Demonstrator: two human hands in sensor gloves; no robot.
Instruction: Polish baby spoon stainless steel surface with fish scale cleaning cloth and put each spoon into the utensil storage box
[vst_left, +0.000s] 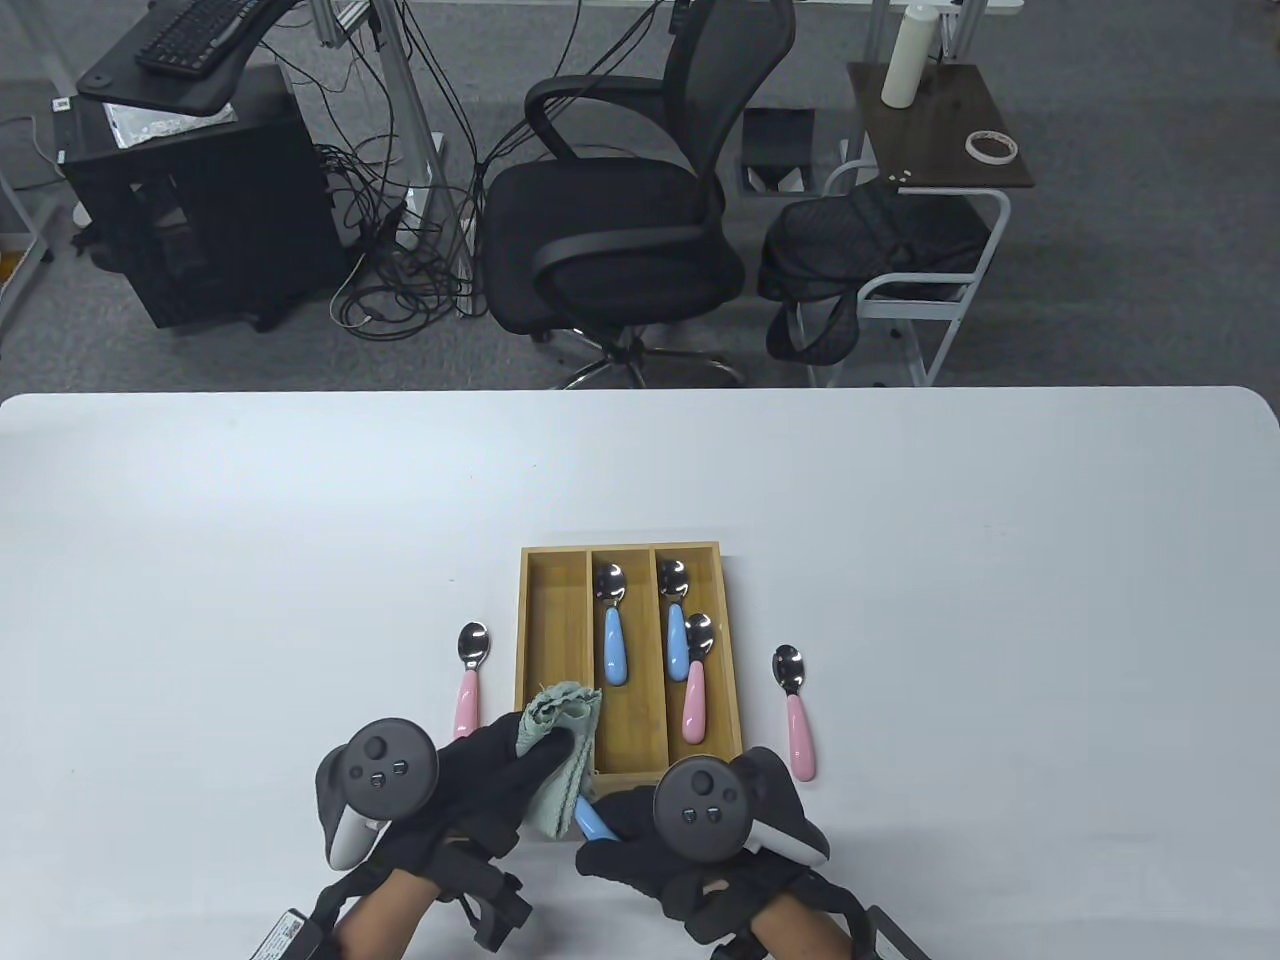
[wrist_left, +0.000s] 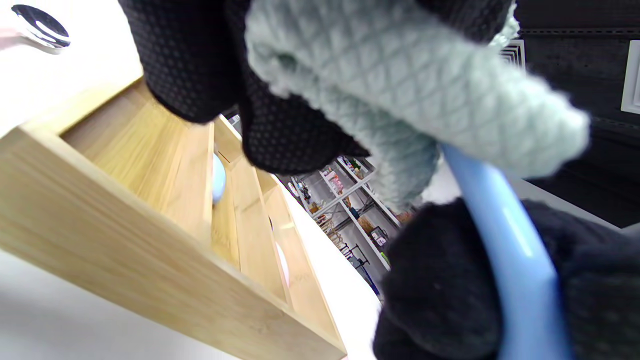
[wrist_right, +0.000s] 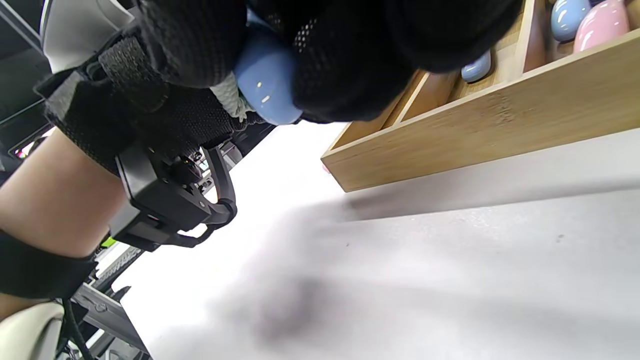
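Right hand (vst_left: 640, 835) gripping blue spoon (vst_left: 594, 822), left hand (vst_left: 490, 775) pinching cleaning cloth (vst_left: 560, 745) around it.

The cloth (wrist_left: 415, 90) is pinched by gloved fingers (wrist_left: 295, 135) and wrapped over the blue spoon handle (wrist_left: 520, 270). The wooden box (wrist_left: 115, 260) is seen lower left on the white surface (wrist_left: 40, 330).

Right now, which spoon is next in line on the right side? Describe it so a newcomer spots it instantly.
Start at the bamboo utensil storage box in the middle of the white table. Just off its right wall, a pink-handled baby spoon lies alone on the bare tabletop, bowl pointing away from the person. The other pink spoon outside the box is on its left.
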